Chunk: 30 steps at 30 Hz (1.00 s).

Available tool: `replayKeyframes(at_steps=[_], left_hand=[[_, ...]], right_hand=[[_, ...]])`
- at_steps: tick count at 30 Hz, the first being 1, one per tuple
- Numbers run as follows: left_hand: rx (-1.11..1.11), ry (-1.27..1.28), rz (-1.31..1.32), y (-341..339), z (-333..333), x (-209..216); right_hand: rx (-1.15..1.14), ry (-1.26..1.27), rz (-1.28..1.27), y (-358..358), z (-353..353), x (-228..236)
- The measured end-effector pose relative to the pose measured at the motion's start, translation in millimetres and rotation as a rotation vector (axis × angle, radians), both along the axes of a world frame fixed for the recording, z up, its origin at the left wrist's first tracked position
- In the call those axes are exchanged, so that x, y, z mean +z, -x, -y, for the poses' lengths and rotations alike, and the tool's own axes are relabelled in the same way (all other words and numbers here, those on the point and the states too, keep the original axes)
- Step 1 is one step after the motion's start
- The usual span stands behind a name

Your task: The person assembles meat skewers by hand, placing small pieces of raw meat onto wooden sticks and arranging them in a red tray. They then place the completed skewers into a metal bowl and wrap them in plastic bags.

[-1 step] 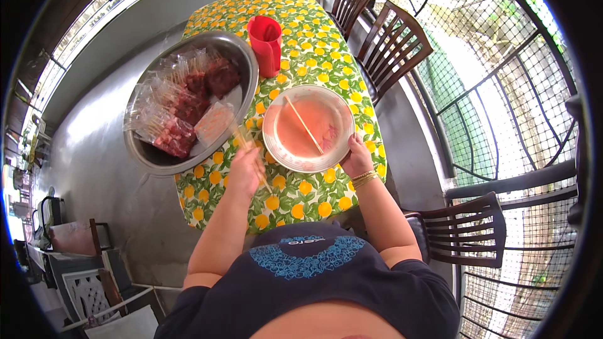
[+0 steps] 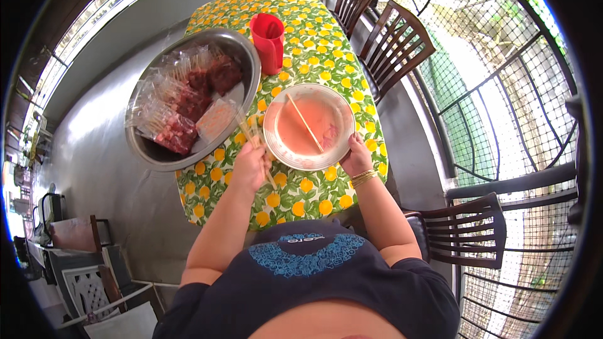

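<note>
My left hand (image 2: 252,167) is closed round a small bunch of thin wooden skewers (image 2: 246,127), their ends sticking out above and below the fist. With my right hand (image 2: 357,156) I grip the lower right rim of a white plate (image 2: 284,156). A single skewer (image 2: 304,122) lies across the plate, over a thin pinkish-red residue, and a small scrap of pink meat (image 2: 330,133) rests near the right side. Left of the plate, a big metal basin (image 2: 255,81) holds several plastic bags of skewered dark red meat (image 2: 176,133) and a flat pack with pale orange contents (image 2: 217,119).
A red pitcher (image 2: 268,47) stands behind the plate on the lemon-patterned tablecloth (image 2: 304,204). Dark wooden chairs (image 2: 397,44) line the right side, beside a wire-mesh railing (image 2: 502,88). Another chair (image 2: 461,231) is close by my right elbow. Stacked furniture (image 2: 81,276) is at the lower left.
My left hand and the skewers, blurred by motion before, now look sharper and sit slightly farther right. My right hand keeps its hold on the plate.
</note>
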<state>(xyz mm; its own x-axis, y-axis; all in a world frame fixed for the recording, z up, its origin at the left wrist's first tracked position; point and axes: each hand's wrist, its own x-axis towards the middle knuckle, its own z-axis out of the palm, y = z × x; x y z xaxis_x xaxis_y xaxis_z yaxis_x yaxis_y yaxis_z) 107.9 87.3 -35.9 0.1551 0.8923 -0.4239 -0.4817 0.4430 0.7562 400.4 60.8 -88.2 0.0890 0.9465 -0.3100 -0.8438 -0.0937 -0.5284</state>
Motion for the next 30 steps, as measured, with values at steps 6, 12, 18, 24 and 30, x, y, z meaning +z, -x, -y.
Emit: replayKeyframes(at_steps=[6,12,18,24,30], left_hand=[[-0.072,0.039,-0.169,-55.6,-29.1,-2.0],[-0.190,-0.205,-0.592,-65.6,-31.9,4.5],[-0.374,-1.015,-1.254,-44.9,-41.1,5.7],[-0.500,-0.802,-1.357,-58.6,-24.0,3.3],[-0.392,-0.673,-1.266,-59.1,-31.3,10.6]], right_hand=[[0.028,-0.139,-0.038,16.1,-0.9,-19.0],[0.030,-0.120,-0.036,16.5,9.8,-17.9],[0.026,-0.033,0.005,6.9,21.6,-13.3],[-0.010,-0.054,-0.032,11.8,21.4,-6.9],[-0.005,-0.037,-0.023,13.5,21.3,-8.0]])
